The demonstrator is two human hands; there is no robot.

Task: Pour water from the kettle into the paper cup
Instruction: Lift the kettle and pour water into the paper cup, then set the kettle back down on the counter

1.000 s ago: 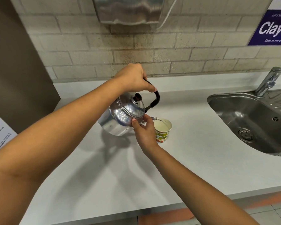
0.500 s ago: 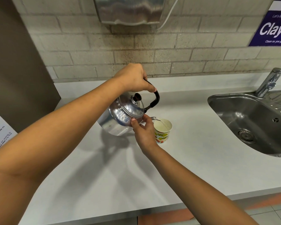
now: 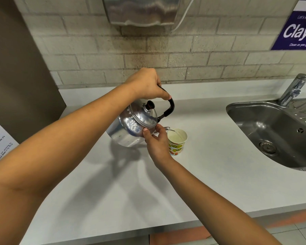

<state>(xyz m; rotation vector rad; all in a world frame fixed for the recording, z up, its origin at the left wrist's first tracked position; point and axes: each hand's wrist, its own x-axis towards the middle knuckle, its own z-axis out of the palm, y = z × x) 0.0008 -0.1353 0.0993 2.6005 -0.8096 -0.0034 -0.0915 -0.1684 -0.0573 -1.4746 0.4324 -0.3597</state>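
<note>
So, the shiny round stainless-steel kettle (image 3: 134, 126) is up off the pale grey countertop (image 3: 210, 174), tipped over to the right so its short spout (image 3: 167, 128) hangs right at the rim of the small paper cup with the green and orange print (image 3: 177, 140). The left hand (image 3: 146, 84) is wrapped tight around the top of the kettle's black arched handle (image 3: 169, 108), thumb pressed along it, carrying the whole thing from above. The right hand (image 3: 156, 141) comes in from below, just left of the cup, with its fingertips (image 3: 146, 130) pinched against the edge of the kettle's lid (image 3: 142, 116) and the body near the spout; it's steadying the kettle, not gripping the cup, though the back of the hand sits right beside the cup's wall. A thin stream of water runs from the spout into the cup, which stands upright on the counter and looks to have some pale liquid in it already, level hard to judge. Off to the right sits a stainless-steel sink (image 3: 272, 135) with a chrome tap (image 3: 294, 89); its basin is bare apart from the drain strainer (image 3: 268, 148).
</note>
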